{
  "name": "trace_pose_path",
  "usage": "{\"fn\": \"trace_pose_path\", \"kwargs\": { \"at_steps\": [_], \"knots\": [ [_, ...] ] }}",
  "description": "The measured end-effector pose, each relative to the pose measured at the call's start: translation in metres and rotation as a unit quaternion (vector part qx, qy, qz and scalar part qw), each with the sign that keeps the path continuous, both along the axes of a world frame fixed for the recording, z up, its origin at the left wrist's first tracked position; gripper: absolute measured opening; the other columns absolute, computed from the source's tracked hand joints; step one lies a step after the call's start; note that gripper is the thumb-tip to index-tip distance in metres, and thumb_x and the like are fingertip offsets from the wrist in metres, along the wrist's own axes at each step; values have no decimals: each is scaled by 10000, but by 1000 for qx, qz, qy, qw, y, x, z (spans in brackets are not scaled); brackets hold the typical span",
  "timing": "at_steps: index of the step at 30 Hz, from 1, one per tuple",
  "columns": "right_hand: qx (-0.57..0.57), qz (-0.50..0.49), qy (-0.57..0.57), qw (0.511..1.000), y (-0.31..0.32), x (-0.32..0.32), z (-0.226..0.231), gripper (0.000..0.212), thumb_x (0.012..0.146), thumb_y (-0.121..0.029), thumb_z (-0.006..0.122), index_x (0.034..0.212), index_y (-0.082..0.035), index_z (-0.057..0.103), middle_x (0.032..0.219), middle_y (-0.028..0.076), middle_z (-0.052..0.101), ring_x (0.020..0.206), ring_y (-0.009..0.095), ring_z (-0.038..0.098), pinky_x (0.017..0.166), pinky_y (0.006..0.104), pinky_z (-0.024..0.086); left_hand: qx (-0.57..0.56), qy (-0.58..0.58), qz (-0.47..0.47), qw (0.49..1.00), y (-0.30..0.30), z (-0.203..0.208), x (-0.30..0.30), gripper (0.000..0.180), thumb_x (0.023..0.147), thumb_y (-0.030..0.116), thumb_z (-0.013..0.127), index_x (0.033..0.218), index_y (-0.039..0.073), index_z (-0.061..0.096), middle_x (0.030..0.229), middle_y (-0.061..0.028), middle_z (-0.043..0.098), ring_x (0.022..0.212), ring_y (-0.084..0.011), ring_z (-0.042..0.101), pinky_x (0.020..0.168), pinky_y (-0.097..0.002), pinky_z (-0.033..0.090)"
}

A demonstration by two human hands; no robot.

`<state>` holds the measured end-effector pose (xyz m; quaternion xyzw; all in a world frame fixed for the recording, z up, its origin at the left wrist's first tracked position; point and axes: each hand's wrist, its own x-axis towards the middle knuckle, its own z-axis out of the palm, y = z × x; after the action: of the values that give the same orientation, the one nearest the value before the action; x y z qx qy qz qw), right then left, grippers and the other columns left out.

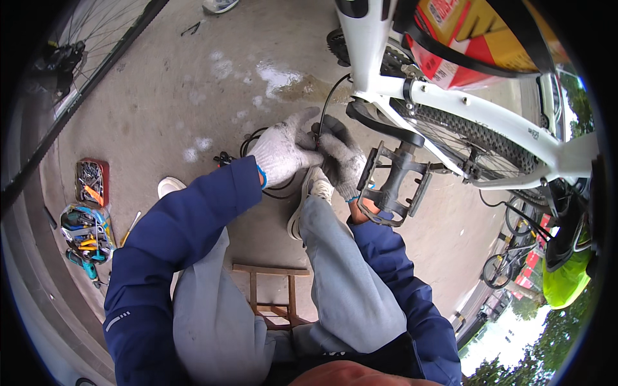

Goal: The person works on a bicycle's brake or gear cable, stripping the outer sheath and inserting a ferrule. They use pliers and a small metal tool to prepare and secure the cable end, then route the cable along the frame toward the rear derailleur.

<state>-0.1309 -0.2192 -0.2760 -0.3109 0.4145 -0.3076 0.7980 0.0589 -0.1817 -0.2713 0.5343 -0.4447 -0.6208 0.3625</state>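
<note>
Both hands wear grey-white work gloves and meet over the concrete, left of a white bicycle frame. A thin black cable curves down from the frame to the fingertips. My right hand, its glove fingers darkened, is closed on that cable. My left hand pinches toward the same spot; a small reddish bit shows there, too small to name. Loops of black cable hang behind my left hand, with a small black part beside them. A black pedal on its crank stands just right of my right hand.
A red tin of tools and a tub of tools sit at the left, near a screwdriver. Below lies a wooden stool between my legs. Another bicycle wheel fills the upper left. Parked bicycles stand at right.
</note>
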Motion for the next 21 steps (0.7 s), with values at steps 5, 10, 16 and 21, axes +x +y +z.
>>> {"fn": "trace_pose_path", "kwargs": {
  "at_steps": [5, 10, 16, 21],
  "knots": [
    [0, -2, -6, 1000, 2, 3, 8, 538, 1002, -51, 621, 1505, 47, 456, 1370, 224, 622, 1280, 356, 653, 1104, 471, 564, 152, 125, -70, 978, -22, 9, 14, 798, 879, 77, 808, 1592, 49, 451, 1090, -153, 767, 939, -197, 737, 797, -331, 604],
    [-53, -6, 69, 996, 3, 0, 0, 584, 979, -81, 687, 1494, 58, 449, 1344, 218, 629, 1219, 330, 670, 1080, 414, 551, 156, 73, -71, 983, -27, 12, 12, 747, 874, 47, 799, 1558, 29, 498, 1024, -129, 764, 841, -173, 728, 700, -305, 592],
    [-90, -40, 61, 993, 13, -18, -25, 527, 980, -198, 745, 1412, 33, 553, 1275, 181, 681, 1176, 259, 672, 1048, 364, 551, 83, -89, -69, 990, -21, 4, 8, 802, 828, 175, 842, 1547, 41, 512, 1098, -162, 767, 871, -254, 764, 856, -360, 613],
    [-5, -7, 65, 998, 14, -27, -25, 452, 1076, -218, 626, 1449, 6, 508, 1333, 167, 639, 1240, 254, 656, 1070, 344, 568, 3, -96, -38, 995, -15, 1, 3, 898, 853, 106, 818, 1638, 46, 384, 1385, -214, 651, 969, -238, 752, 871, -363, 626]
  ]
}}
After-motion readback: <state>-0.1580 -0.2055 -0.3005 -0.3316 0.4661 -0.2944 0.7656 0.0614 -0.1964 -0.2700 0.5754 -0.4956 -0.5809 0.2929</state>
